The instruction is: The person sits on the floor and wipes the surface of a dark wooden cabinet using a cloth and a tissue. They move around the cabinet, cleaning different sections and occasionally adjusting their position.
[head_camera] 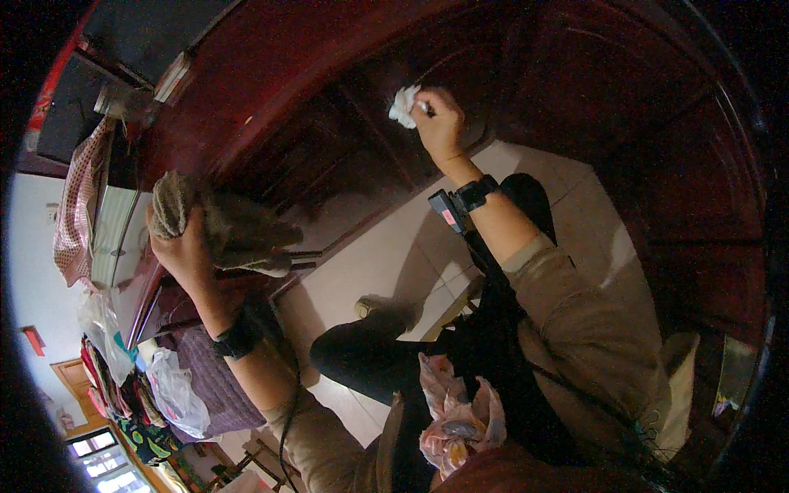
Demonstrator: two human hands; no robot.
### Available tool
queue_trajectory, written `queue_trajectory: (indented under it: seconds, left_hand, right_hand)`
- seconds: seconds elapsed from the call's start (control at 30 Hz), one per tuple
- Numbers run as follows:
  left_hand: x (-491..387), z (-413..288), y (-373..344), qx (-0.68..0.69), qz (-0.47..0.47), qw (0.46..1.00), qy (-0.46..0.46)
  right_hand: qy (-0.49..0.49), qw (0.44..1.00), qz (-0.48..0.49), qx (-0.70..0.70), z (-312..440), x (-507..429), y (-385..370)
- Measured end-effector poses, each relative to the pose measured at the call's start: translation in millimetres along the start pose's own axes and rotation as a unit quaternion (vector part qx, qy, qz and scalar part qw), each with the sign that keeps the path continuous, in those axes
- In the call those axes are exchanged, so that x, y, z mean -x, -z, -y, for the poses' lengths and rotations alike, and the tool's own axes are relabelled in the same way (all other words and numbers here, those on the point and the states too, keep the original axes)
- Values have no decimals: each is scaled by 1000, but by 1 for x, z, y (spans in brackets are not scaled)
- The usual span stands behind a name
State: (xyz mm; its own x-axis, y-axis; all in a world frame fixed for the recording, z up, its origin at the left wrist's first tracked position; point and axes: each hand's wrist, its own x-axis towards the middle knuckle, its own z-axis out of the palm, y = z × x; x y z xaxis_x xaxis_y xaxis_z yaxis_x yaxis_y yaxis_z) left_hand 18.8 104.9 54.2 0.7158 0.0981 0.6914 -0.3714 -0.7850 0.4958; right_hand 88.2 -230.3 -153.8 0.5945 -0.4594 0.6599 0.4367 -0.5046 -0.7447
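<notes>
My left hand (185, 246) grips a bunched grey-brown cloth (249, 234), and part of it hangs down beside the dark red wooden furniture (296, 43). In my right hand (442, 123) is a crumpled white tissue or small cloth (405, 107), pinched between the fingers. This hand is at the dark recessed lower part of the furniture; whether the white wad touches the wood I cannot tell. The wrists wear black straps, the right one with a small black device (447, 211).
Pale floor tiles (394, 259) lie below, around my bent knees. At left are a pink patterned cloth (83, 209), clear plastic bags (175, 394) and a purple ribbed cover (219, 382). A black cable (288, 425) runs along my left arm. Dark wooden panels (696, 203) stand at right.
</notes>
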Motion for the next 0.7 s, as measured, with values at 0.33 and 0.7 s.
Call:
queue_trajectory:
  seconds: [0.33,0.7]
  left_hand:
    - [1,-7,5,47,6,999,25]
    - [-1,3,-1,27,3,999,23]
  right_hand:
    - [-38,998,1,-49,28,-13,14]
    - [59,997,9,-44,2,17,-21]
